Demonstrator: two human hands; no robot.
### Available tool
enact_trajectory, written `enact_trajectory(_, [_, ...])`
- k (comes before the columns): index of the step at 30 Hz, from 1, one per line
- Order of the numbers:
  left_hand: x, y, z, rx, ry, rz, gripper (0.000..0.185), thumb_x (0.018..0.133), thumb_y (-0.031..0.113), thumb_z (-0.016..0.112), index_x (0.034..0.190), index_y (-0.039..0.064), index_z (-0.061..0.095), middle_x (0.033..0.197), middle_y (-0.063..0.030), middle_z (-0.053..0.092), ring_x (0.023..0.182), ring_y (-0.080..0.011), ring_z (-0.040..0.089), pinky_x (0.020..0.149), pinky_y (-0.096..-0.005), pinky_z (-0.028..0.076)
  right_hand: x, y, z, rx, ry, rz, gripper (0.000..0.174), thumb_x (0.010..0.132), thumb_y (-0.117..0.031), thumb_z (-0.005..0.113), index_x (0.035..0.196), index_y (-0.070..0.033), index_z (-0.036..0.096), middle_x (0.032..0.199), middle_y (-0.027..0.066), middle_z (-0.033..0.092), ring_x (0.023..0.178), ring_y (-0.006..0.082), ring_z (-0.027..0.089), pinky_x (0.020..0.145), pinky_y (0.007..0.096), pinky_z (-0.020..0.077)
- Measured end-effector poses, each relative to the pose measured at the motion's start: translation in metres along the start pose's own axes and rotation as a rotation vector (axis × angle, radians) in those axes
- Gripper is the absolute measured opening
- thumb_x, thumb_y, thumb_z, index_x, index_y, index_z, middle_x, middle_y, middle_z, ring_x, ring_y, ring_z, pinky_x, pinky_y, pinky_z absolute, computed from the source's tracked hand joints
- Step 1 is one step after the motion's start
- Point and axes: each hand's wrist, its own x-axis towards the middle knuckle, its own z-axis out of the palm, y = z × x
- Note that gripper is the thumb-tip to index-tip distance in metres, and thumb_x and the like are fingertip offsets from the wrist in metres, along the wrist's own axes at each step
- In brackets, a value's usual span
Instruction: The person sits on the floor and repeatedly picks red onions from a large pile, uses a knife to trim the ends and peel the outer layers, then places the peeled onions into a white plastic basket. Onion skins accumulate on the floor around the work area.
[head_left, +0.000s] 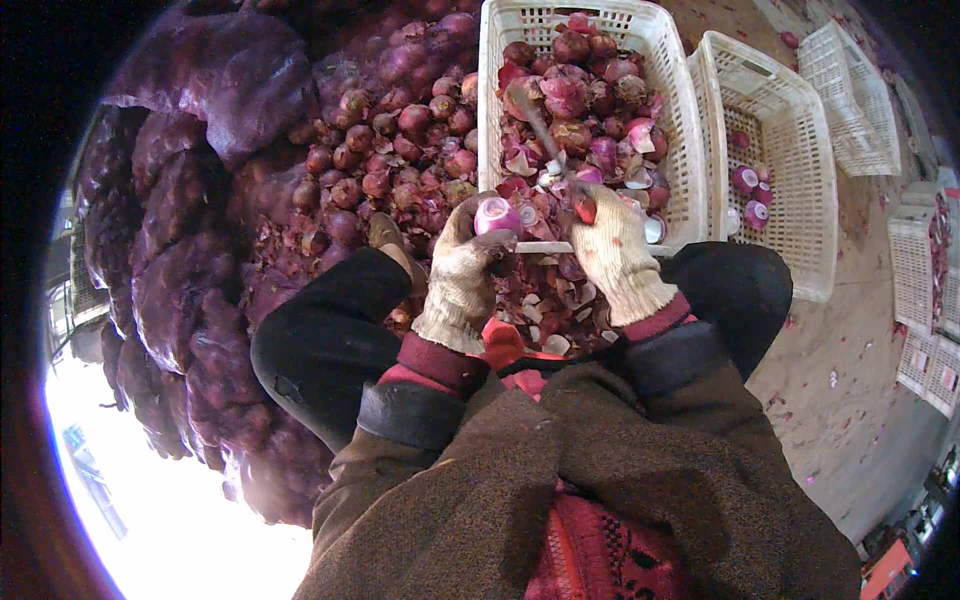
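Observation:
My left hand (469, 259), in a soiled knitted glove, grips a red onion (498, 217). The onion's cut end faces up and shows pale rings. In my right hand (613, 240), also gloved, is a knife (541, 131) with a red handle; its blade is blurred and points away from me over a white plastic crate (694, 161). That crate holds many red onions (568, 97), some unpeeled, along with loose skins and cut pieces. Both hands are at the crate's near edge, a short distance apart.
A second white crate (817, 195) on the right contains several peeled onions (756, 214). Farther right stand more white crates (851, 97). Loose unpeeled onions (375, 180) are heaped on the left, beside stacked mesh sacks (172, 247). Skins and trimmings (551, 300) lie between my knees.

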Motion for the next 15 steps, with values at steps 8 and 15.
enact_trajectory(8, [0.010,0.000,-0.006,0.102,-0.048,0.096,0.041,0.073,0.001,0.063,0.112,0.002,0.052,0.086,-0.0054,0.059,0.069,-0.0155,0.056,0.059,-0.0277,0.047,-0.012,0.017,-0.003,-0.276,0.055,-0.197,0.018,0.073,-0.012,0.056,0.090,-0.007,0.059,0.088,0.0173,0.063,0.083,0.0395,0.061,0.071,0.0476,0.0490])
enact_trajectory(15, [0.029,-0.003,0.043,0.380,-0.089,-0.166,0.038,0.086,0.022,0.051,0.120,0.006,0.053,0.081,-0.0036,0.058,0.063,-0.0128,0.052,0.051,-0.0271,0.041,-0.021,0.013,-0.074,1.083,0.345,0.365,0.020,0.074,-0.008,0.068,0.092,-0.010,0.061,0.071,-0.0001,0.056,0.054,0.0095,0.048,0.046,0.0228,0.0385])
